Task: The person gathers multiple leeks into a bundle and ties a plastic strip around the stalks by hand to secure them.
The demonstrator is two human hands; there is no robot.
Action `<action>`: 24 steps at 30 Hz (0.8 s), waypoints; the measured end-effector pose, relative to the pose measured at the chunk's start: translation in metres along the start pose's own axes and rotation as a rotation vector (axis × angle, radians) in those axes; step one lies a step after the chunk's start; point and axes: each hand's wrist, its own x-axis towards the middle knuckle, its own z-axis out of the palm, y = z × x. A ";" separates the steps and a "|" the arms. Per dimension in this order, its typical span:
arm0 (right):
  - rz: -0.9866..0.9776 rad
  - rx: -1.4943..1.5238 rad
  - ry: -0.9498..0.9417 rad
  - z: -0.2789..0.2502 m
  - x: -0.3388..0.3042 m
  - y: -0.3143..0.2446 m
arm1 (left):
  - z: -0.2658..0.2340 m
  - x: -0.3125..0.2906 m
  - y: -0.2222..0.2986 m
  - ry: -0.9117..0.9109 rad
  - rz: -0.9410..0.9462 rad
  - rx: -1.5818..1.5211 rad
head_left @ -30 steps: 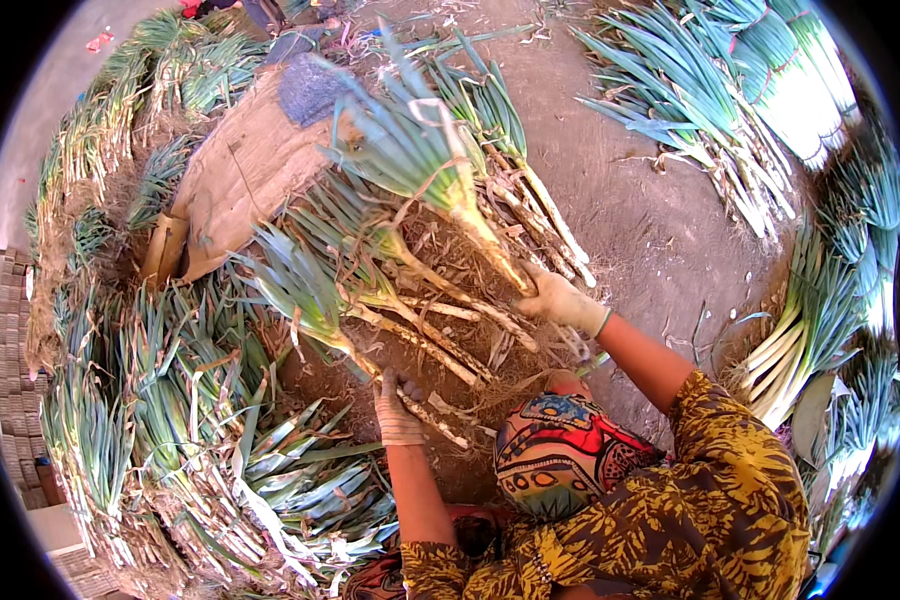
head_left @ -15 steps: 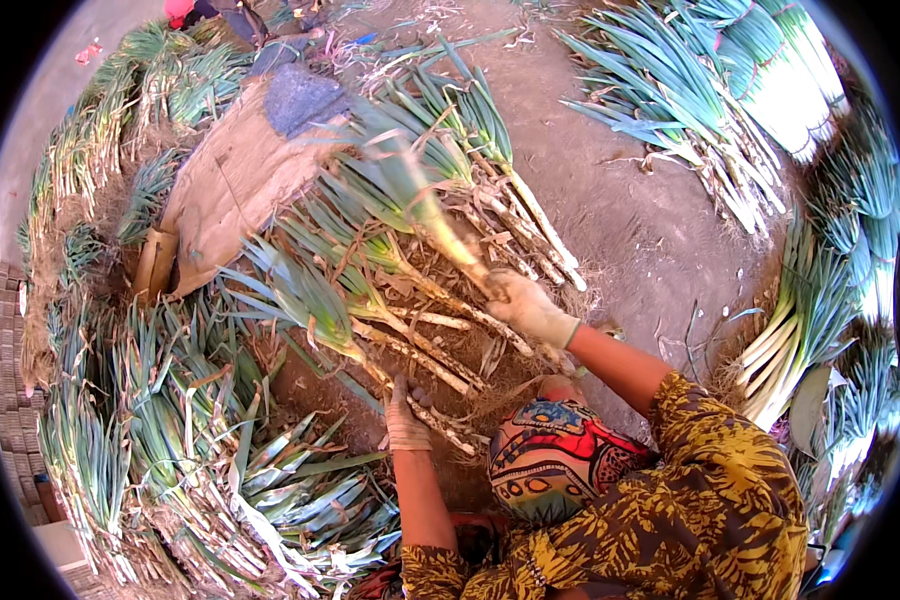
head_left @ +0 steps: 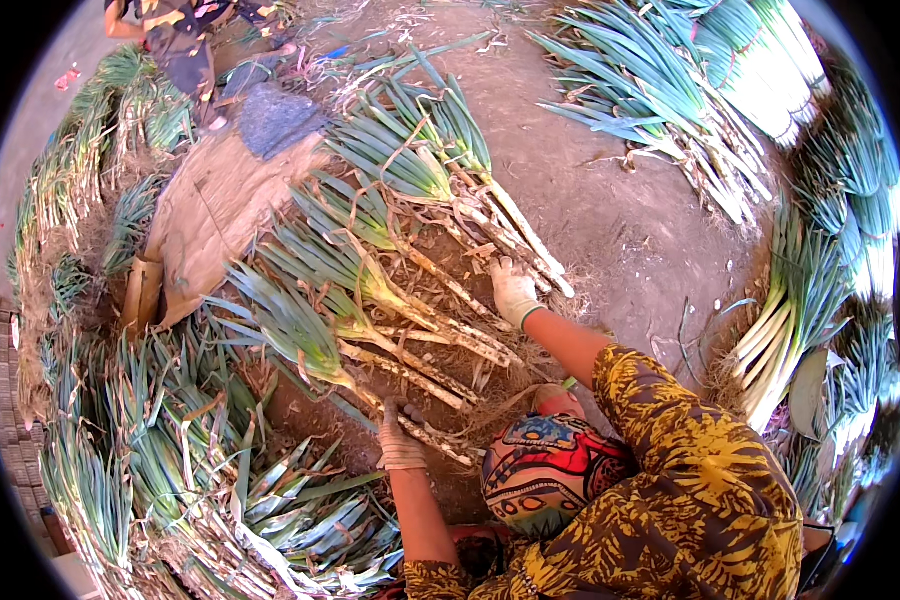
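Observation:
Near the middle, my left hand (head_left: 402, 438), in a pale glove with grey fingers, is closed around the stem of a green onion (head_left: 300, 335). Its leaves point up and left, and its rooty end lies to the right of my hand. My right hand (head_left: 515, 292), in a cream glove, reaches low among the dirty stems, its fingers apart and no stalk in them. Just beyond it lies a cluster of green onions (head_left: 400, 170), stems slanting toward the lower right. More loose green onions (head_left: 365, 275) lie side by side between my two hands.
Piles of untrimmed green onions (head_left: 150, 450) fill the left side. A brown sheet (head_left: 220, 220) with a grey cloth (head_left: 278, 118) lies beyond. Another person (head_left: 180, 50) is at the far left. Cleaned bundles (head_left: 760, 75) and loose pale-stemmed onions (head_left: 770, 345) line the right.
The green onion my right hand held up, blurred, is no longer in it. That hand has lowered beside the far cluster. My left hand keeps its hold. More of the other person shows.

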 end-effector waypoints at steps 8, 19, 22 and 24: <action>0.081 0.106 0.051 -0.031 0.033 0.015 | 0.020 -0.012 -0.002 0.035 -0.036 -0.025; 0.300 0.354 -0.139 -0.044 0.094 0.075 | -0.087 0.057 -0.037 -0.030 -0.150 0.088; 0.235 0.020 0.300 -0.040 0.086 0.093 | -0.041 0.028 -0.025 0.186 0.007 0.324; 0.171 -0.056 0.109 -0.046 0.073 0.061 | -0.027 0.021 -0.017 0.128 0.059 0.343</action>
